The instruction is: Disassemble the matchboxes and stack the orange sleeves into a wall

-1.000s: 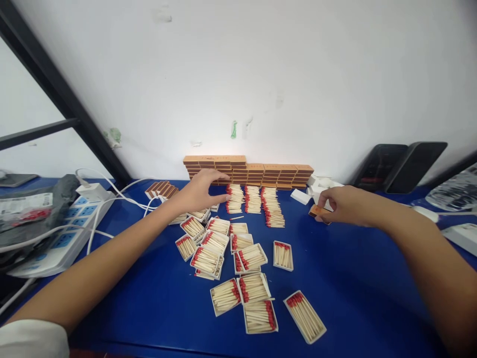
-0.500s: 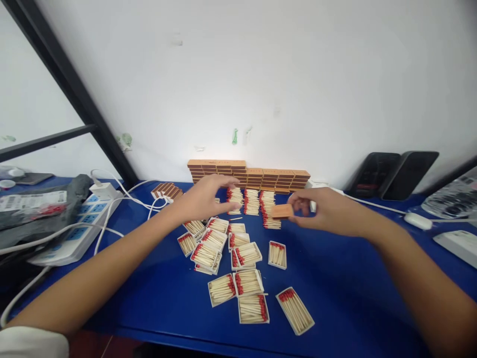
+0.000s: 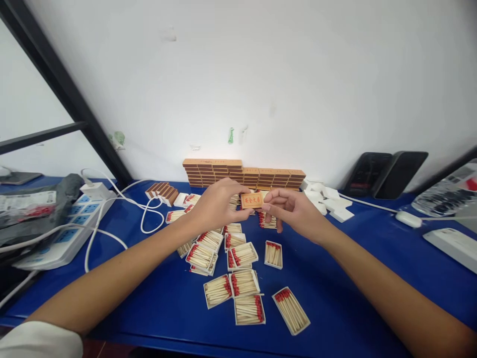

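An orange matchbox (image 3: 251, 200) with red characters on its face is held up between my two hands. My left hand (image 3: 222, 200) pinches its left end between thumb and fingers. At its right end, the thumb and fingers of my right hand (image 3: 288, 206) close on the box. Behind the hands lie piles of loose red-tipped matches (image 3: 267, 220), partly covered by the fingers. Below, on the blue table (image 3: 156, 298), several white trays filled with matches (image 3: 244, 254) lie in a loose cluster. Two filled trays, one upper (image 3: 274, 254) and one lower (image 3: 291, 311), sit apart on the right.
Stacked matchboxes (image 3: 244, 174) line the wall. White empty trays (image 3: 331, 201) lie right of them, near two dark phone-like objects (image 3: 387, 174). At left are more matchboxes (image 3: 162, 193), white cables (image 3: 149, 211), a power strip (image 3: 70, 233) and a grey plastic bag (image 3: 67, 199).
The matchbox has moved left and up in my right hand, turning its printed face toward me. My left hand has closed on its left end. The white trays at right are uncovered.
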Tool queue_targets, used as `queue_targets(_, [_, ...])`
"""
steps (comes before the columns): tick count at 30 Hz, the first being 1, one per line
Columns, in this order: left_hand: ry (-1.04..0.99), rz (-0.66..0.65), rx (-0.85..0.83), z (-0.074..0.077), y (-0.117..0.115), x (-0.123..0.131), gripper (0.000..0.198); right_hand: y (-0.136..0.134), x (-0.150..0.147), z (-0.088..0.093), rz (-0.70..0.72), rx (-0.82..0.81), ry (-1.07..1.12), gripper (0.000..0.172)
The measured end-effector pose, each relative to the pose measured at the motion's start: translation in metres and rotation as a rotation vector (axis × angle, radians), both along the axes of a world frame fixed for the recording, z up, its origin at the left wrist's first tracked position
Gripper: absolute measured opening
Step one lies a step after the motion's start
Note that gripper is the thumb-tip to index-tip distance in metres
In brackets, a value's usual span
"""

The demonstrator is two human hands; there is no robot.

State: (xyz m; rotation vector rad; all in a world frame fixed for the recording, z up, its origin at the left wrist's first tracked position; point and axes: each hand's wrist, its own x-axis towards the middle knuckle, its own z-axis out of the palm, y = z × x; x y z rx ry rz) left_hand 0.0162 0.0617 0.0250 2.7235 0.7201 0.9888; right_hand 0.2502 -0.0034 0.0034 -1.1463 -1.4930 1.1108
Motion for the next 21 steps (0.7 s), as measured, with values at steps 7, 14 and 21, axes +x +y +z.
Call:
queue_targets(7, [-0.04,-0.062,0.046,-0.009,0.003,-0.001,0.035,-0.004,-0.013,-0.008,-0.037,-0.042,0.08,0.043])
queue_targets(14, [-0.013,-0.061,0.02,-0.008,0.001,-0.002,0.039,-0.004,-0.019,-0.014,-0.036,-0.046,0.09,0.043])
queue_targets(21, [0.017,0.008,0.012,-0.006,0.013,-0.009,0.041,-0.003,-0.012,-0.011,-0.134,-0.092,0.121,0.047])
